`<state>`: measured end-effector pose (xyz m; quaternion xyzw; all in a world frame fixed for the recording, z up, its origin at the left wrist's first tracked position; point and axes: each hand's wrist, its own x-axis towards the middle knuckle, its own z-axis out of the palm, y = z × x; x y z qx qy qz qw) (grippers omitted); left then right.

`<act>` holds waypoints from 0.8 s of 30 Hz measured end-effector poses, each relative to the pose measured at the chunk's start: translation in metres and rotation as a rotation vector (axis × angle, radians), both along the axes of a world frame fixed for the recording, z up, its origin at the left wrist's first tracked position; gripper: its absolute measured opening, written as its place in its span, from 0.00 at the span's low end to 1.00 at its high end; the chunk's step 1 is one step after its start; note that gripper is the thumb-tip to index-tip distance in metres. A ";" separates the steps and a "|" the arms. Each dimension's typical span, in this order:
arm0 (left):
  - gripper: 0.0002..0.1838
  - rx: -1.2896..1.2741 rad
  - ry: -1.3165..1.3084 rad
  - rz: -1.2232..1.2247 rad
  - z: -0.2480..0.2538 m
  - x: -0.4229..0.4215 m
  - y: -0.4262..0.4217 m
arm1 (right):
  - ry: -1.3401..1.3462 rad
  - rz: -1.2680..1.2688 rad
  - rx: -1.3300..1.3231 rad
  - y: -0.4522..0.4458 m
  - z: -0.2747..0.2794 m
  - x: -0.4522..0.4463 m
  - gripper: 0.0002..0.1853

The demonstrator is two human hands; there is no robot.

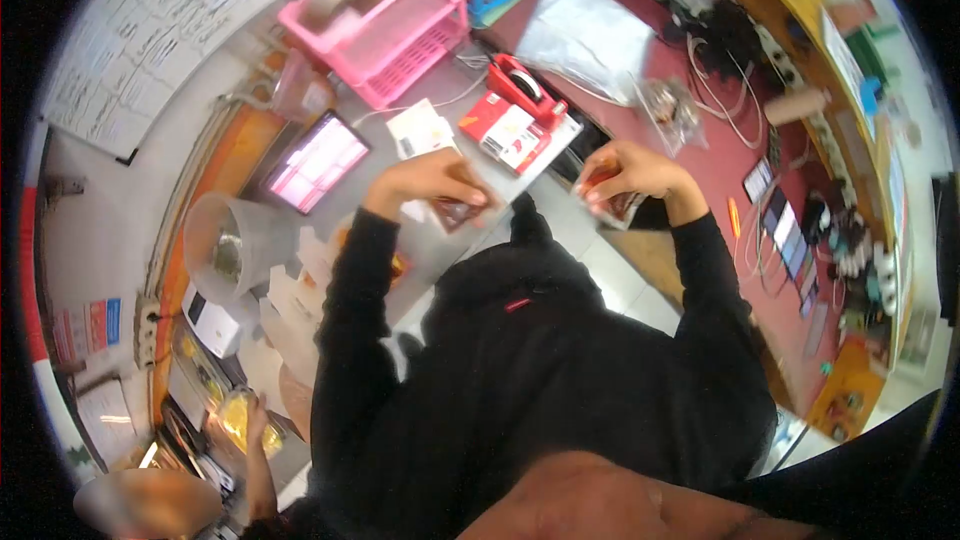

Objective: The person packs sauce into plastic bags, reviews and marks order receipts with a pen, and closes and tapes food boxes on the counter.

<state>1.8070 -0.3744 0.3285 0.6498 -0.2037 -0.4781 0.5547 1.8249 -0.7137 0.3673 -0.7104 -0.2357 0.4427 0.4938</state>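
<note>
My left hand [428,180] is closed, its thumb and fingers pinching a small clear packet [455,217] with dark reddish-brown contents, over the edge of the grey table. On the other side, my right hand [640,172] grips a similar small packet [625,208], also dark inside, above the gap between the tables. What exactly the packets hold is too small to tell. Just beyond my hands lie a red-and-white box [508,132] and a red tape dispenser [522,90]. White paper [421,126] lies right behind my left hand.
A pink plastic rack [405,65] stands behind, with a lit tablet [318,162] and a translucent bin [222,250] at left. Silvery plastic bags [585,35], cables and a phone [757,178] lie on the red table. Lower left, another person's hand [258,425] touches a yellow packet [235,418].
</note>
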 end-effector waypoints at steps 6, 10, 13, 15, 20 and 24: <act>0.21 -0.199 0.109 0.835 -0.049 0.008 0.038 | 0.100 -0.498 0.047 -0.016 -0.064 0.108 0.16; 0.24 -0.158 0.224 1.209 -0.062 -0.010 0.014 | 0.107 -0.523 0.087 0.014 -0.092 0.158 0.15; 0.21 -0.134 0.253 1.484 -0.086 -0.039 0.001 | 0.336 -0.498 0.162 0.064 -0.126 0.189 0.16; 0.22 -0.216 0.298 1.592 -0.099 -0.055 0.000 | 0.510 -0.506 0.280 0.120 -0.163 0.204 0.18; 0.20 -0.245 0.260 2.059 -0.093 -0.115 -0.009 | 0.567 -0.414 0.340 0.248 -0.231 0.235 0.31; 0.21 -0.019 -0.001 2.445 -0.087 -0.187 -0.001 | 0.517 -0.370 0.171 0.253 -0.241 0.201 0.29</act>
